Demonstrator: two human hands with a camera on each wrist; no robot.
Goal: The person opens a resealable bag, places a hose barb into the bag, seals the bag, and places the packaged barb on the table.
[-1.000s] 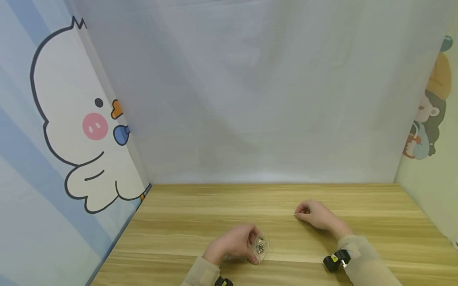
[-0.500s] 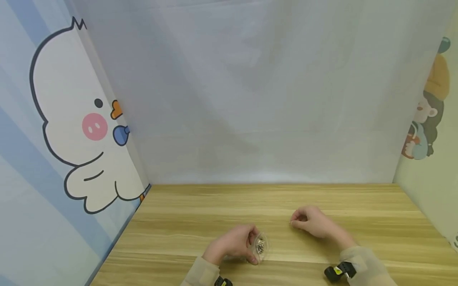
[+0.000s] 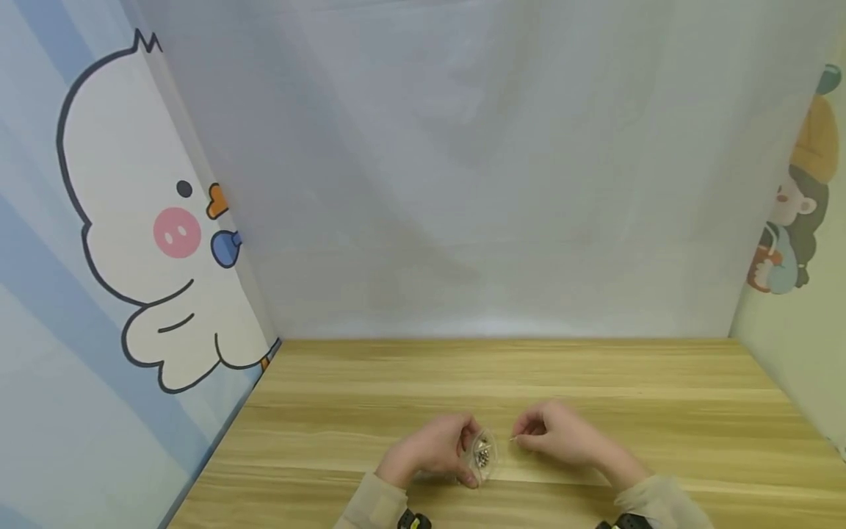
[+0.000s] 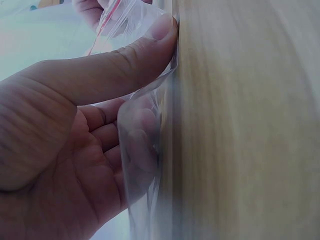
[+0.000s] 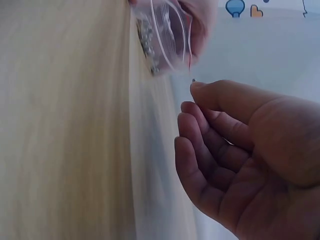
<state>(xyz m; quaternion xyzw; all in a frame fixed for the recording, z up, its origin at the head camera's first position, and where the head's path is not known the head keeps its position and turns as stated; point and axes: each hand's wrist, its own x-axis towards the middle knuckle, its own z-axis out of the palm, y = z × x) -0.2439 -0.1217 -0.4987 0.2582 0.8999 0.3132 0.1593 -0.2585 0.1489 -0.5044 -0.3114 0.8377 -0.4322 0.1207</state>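
My left hand point(image 3: 432, 445) holds a clear zip bag point(image 3: 491, 464) by its sides, low over the wooden table, with its mouth spread. Small silvery metal pieces point(image 5: 146, 40), apparently screws, lie together at the bottom of the bag in the right wrist view. Just right of the bag, my right hand point(image 3: 555, 435) pinches one tiny metal piece point(image 5: 194, 80) between thumb and forefinger; its other fingers are loosely curled. That piece barely shows past the fingertips, so its exact kind is unclear. A gap separates the right fingertips from the bag. The left thumb point(image 4: 160, 30) presses the plastic.
The wood-grain table point(image 3: 370, 382) runs back to a pale grey curtain point(image 3: 463, 220). A cartoon-printed panel point(image 3: 132, 220) stands at the left, and another printed panel point(image 3: 793, 330) at the right.
My right hand has moved left and toward me, bringing the tiny metal piece close to the bag's mouth. The left hand and the bag have stayed in place.
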